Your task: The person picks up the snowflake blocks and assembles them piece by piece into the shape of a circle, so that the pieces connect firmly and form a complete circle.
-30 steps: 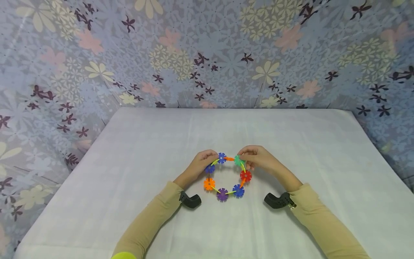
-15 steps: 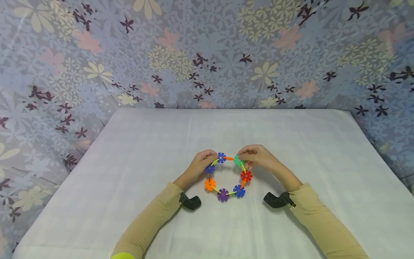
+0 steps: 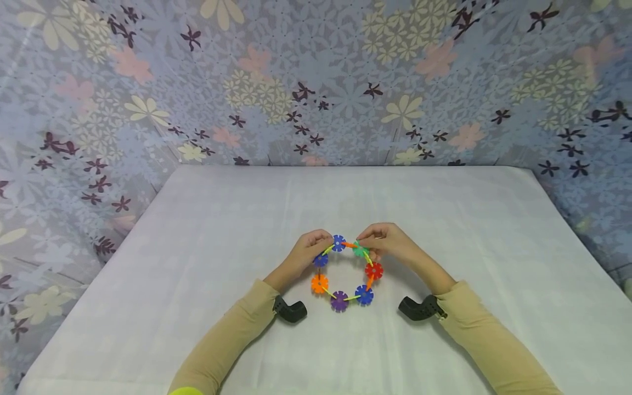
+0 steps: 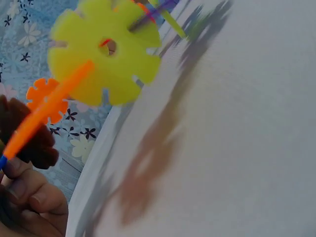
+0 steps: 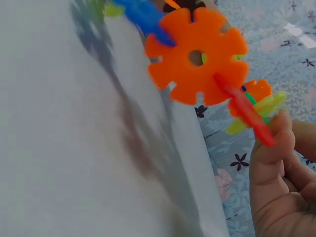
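A ring of interlocking notched plastic discs (image 3: 339,301) is held between both hands over the white cloth. Face-on discs in blue, green, red, purple and orange alternate with edge-on yellow and orange ones. At the ring's upper left, my left hand (image 3: 307,251) pinches it by the blue discs (image 3: 320,259). The thumb and fingers of my right hand (image 3: 390,241) pinch the green disc (image 3: 361,249) at upper right. A yellow disc (image 4: 79,74) looms large in the left wrist view. An orange disc (image 5: 170,74) and a red disc (image 5: 244,111) show before the right hand in the right wrist view.
White cloth covers the table (image 3: 222,219), and the ring's shadow falls on it in both wrist views. Flower-patterned fabric (image 3: 316,82) hangs behind and at the sides. Black curved mounts (image 3: 291,310) stick out from both sleeves.
My right hand has shifted slightly left, bringing the green disc closer to the top blue one. The ring's lower part sits slightly lower in the head view. Both hands keep their hold.
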Available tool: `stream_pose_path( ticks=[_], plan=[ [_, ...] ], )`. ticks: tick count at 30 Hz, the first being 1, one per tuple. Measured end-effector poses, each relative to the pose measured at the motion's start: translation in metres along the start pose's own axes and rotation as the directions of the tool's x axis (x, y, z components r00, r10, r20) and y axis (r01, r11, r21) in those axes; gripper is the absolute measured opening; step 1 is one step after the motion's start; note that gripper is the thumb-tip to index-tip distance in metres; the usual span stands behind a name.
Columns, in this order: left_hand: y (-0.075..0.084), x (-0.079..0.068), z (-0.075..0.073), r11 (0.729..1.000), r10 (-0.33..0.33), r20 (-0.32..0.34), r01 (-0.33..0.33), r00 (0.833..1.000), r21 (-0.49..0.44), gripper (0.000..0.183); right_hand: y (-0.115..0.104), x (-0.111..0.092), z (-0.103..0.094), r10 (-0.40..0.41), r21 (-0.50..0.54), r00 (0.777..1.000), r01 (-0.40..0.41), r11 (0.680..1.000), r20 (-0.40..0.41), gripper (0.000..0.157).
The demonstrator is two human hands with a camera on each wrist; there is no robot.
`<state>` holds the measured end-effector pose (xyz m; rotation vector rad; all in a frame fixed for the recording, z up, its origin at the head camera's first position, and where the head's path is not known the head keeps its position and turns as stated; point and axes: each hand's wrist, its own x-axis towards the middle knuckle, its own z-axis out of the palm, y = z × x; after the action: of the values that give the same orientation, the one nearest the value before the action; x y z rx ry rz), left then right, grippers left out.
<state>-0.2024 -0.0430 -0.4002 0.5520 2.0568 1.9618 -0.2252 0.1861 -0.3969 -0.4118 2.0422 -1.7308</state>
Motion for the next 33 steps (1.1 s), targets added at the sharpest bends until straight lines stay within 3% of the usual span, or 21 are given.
stream_pose_path(
  ticks=[9,16,21,24,28,33],
  plan=[
    [-0.001,0.000,0.001,1.000,-0.015,-0.005,0.015,1.000,-0.015,0.018,0.004,0.000,0.002,-0.014,0.060,1.000,0.013,0.998,0.009,0.021],
    [-0.023,0.008,-0.004,0.998,-0.027,0.001,0.027,1.000,-0.048,0.019,0.009,0.004,0.000,-0.018,0.133,0.998,0.011,0.991,0.054,0.017],
    [-0.025,0.010,-0.004,0.998,-0.044,-0.012,0.044,0.999,-0.050,0.022,0.015,0.006,-0.005,0.008,0.216,0.995,-0.030,0.976,0.101,0.013],
    [-0.024,0.010,-0.006,0.986,-0.091,-0.050,0.083,0.995,-0.145,0.022,0.015,0.006,-0.008,0.010,0.253,0.996,-0.031,0.967,0.084,0.010],
    [-0.023,0.011,-0.009,0.940,-0.136,-0.098,0.097,0.986,-0.326,0.020,0.011,0.005,-0.013,0.002,0.347,1.000,-0.007,0.938,0.016,0.011],
    [-0.022,0.013,-0.011,0.917,-0.165,-0.130,0.103,0.978,-0.385,0.015,0.007,0.005,-0.018,-0.013,0.461,0.995,0.055,0.886,-0.095,0.015]
  ],
)
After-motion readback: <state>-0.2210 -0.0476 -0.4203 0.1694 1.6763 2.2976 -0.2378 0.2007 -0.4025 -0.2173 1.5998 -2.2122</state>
